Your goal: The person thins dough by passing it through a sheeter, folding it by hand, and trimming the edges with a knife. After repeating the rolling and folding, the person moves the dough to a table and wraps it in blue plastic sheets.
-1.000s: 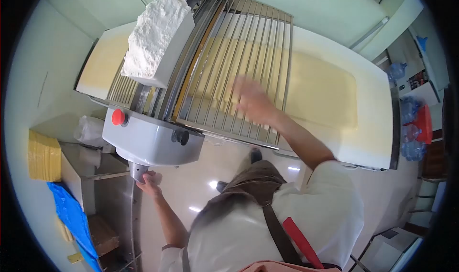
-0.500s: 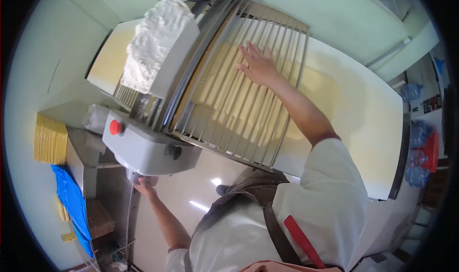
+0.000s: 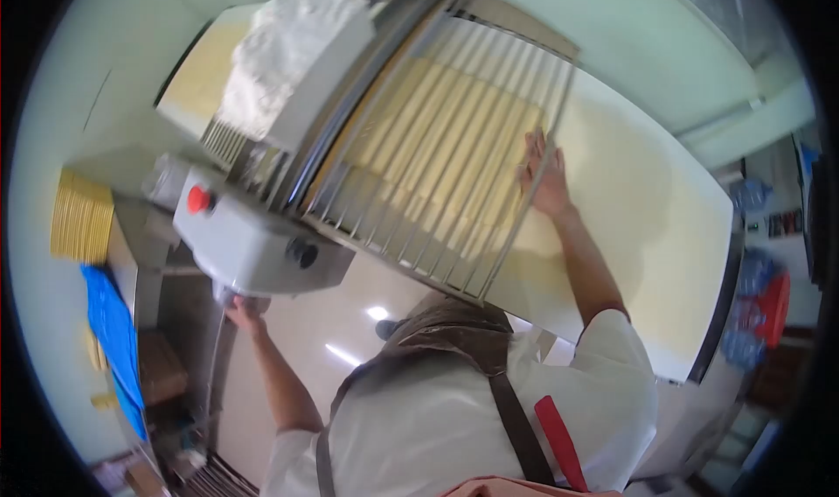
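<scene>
A sheet of pale yellow dough [image 3: 437, 121] lies on the belt of a dough sheeter, under the metal bars of its guard [image 3: 419, 246]. My right hand [image 3: 549, 178] is at the guard's outer bar, at the right edge of the dough, with its fingers spread and nothing in them. Below the sheeter's grey housing [image 3: 253, 243], the fingers of my left hand [image 3: 246, 312] are wrapped round a grey handle [image 3: 255, 304]. A red button [image 3: 200, 200] and a black knob [image 3: 302, 252] sit on that housing.
White flour fills a tray [image 3: 328, 90] on top of the sheeter. The pale belt [image 3: 647, 235] stretches right. At left stand a yellow stack [image 3: 82, 217], a blue sheet [image 3: 114, 340] and a cardboard box [image 3: 160, 368]. Water bottles [image 3: 743, 348] and a red container [image 3: 773, 309] are at far right.
My right hand has moved right and down, from over the middle of the guard bars to their outer edge. My left hand stays at the handle. The view has shifted slightly.
</scene>
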The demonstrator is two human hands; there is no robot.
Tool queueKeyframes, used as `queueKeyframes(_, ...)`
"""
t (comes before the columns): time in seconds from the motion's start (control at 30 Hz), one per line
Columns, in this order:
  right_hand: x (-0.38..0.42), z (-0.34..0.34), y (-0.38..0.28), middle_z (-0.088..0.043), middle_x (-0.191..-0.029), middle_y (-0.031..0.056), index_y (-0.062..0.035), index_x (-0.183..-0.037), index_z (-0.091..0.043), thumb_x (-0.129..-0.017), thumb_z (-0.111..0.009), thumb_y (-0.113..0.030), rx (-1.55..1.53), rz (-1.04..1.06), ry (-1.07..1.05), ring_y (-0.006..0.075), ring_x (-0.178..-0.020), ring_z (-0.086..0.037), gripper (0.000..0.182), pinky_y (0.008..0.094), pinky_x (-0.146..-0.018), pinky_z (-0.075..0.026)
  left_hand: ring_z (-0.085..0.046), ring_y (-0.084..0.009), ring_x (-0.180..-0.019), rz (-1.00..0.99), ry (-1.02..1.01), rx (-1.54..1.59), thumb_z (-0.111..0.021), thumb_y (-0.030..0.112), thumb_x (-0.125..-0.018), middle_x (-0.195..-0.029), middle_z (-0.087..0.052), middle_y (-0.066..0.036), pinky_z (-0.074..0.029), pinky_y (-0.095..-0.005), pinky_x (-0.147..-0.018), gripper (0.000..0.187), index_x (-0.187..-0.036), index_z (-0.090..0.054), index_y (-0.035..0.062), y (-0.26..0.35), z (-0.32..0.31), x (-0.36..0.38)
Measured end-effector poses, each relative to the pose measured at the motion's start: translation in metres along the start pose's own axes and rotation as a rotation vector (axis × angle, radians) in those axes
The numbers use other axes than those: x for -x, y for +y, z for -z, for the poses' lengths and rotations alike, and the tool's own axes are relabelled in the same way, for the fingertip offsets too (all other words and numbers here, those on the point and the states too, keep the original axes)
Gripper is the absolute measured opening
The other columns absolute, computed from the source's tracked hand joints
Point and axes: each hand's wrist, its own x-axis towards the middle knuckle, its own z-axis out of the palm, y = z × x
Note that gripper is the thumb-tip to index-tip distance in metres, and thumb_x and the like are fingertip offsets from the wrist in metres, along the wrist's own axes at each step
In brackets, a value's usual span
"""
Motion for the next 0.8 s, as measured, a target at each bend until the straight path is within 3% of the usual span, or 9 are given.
queueKeyframes(0.1,-0.035,-0.016,-0.001,-0.028,-0.152,0.0142,-0.0034,-0.148,-0.021,-0.098,-0.04,-0.031,0.177,0.335,0.118,0.036,-0.135,-0.033,0.06,0.0549,-0.108,-0.024,-0.062,-0.0214,-0.086,0.064,-0.093,-0.088,-0.07,0.042,-0.084,-0.107,-0.058,-0.012,-0.053,-0.0349,-0.069,0.068,-0.127,-0.04,-0.001,0.017,-0.005,0.001)
queueKeyframes(0.13,-0.041,-0.026,-0.01,-0.029,-0.152,0.0114,-0.0055,-0.149,-0.02,-0.099,-0.038,-0.033,0.633,0.468,0.177,0.0301,-0.136,-0.033,0.06,0.0532,-0.108,-0.024,-0.062,-0.0183,-0.08,0.092,-0.135,-0.065,-0.072,0.047,-0.081,-0.1,-0.059,-0.01,-0.052,-0.0326,-0.066,0.07,-0.124,-0.044,-0.0001,0.029,-0.013,0.004)
queueKeyframes(0.17,-0.034,-0.038,-0.019,-0.03,-0.152,0.0086,-0.0077,-0.149,-0.019,-0.099,-0.035,-0.034,1.093,0.581,0.253,0.0241,-0.137,-0.032,0.059,0.0514,-0.109,-0.024,-0.06,-0.0165,-0.068,0.065,-0.025,-0.07,-0.073,0.057,-0.075,-0.076,-0.062,-0.008,-0.049,-0.0294,-0.063,0.064,-0.095,-0.058,-0.002,0.067,-0.048,0.015)
queueKeyframes(0.23,-0.01,-0.044,-0.039,-0.032,-0.151,0.0065,-0.0091,-0.149,-0.021,-0.099,-0.034,-0.035,0.653,0.667,0.075,0.02,-0.138,-0.031,0.057,0.0487,-0.11,-0.024,-0.06,-0.0161,-0.063,0.078,-0.003,-0.143,-0.074,0.057,-0.074,-0.07,-0.061,-0.007,-0.047,-0.0281,-0.056,0.062,-0.09,-0.059,-0.0013,0.049,-0.035,0.011)
queueKeyframes(0.27,0.007,-0.043,-0.048,-0.033,-0.15,0.0073,-0.0083,-0.148,-0.024,-0.099,-0.035,-0.034,-0.244,0.592,-0.229,0.0218,-0.139,-0.029,0.056,0.0477,-0.111,-0.023,-0.06,-0.0157,-0.062,0.075,-0.03,-0.102,-0.075,0.056,-0.073,-0.068,-0.061,-0.007,-0.047,-0.0278,-0.055,0.061,-0.087,-0.06,-0.0012,0.055,-0.038,0.01)
queueKeyframes(0.33,0.022,0.018,-0.078,-0.031,-0.151,0.0133,-0.0005,-0.142,-0.034,-0.088,-0.046,-0.028,0.119,0.727,-0.368,0.0347,-0.14,-0.025,0.061,0.0494,-0.113,-0.021,-0.059,-0.0151,-0.059,0.086,-0.054,-0.071,-0.076,0.056,-0.073,-0.066,-0.061,-0.007,-0.047,-0.0275,-0.054,0.059,-0.082,-0.061,-0.0008,0.061,-0.041,0.014)
queueKeyframes(0.43,0.036,0.03,-0.056,-0.033,-0.148,0.0167,-0.0057,-0.141,-0.037,-0.096,-0.041,-0.029,-0.14,0.331,-0.437,0.0357,-0.138,-0.027,0.051,0.0499,-0.113,-0.021,-0.059,-0.0147,-0.058,0.092,-0.045,-0.065,-0.076,0.057,-0.072,-0.064,-0.061,-0.007,-0.047,-0.0277,-0.054,0.06,-0.079,-0.061,-0.0004,0.057,-0.043,0.011)
queueKeyframes(0.6,0.066,0.036,0.0,-0.041,-0.14,0.0243,-0.0044,-0.129,-0.051,-0.091,-0.055,-0.02,0.074,-0.44,0.198,0.0394,-0.133,-0.035,0.041,0.051,-0.11,-0.027,-0.06,-0.0151,-0.057,0.093,-0.029,-0.05,-0.076,0.058,-0.071,-0.064,-0.061,-0.007,-0.047,-0.0286,-0.053,0.062,-0.081,-0.061,-0.0011,0.067,-0.049,0.013)
queueKeyframes(0.8,0.018,0.048,-0.19,-0.045,-0.138,0.0208,-0.0065,-0.124,-0.055,-0.084,-0.064,-0.011,-0.536,-0.076,0.348,0.0372,-0.134,-0.036,0.041,0.0473,-0.11,-0.027,-0.06,-0.0158,-0.057,0.096,-0.064,0.02,-0.079,0.052,-0.071,-0.064,-0.061,-0.007,-0.048,-0.0281,-0.052,0.059,-0.083,-0.061,-0.0027,0.055,-0.044,0.009)
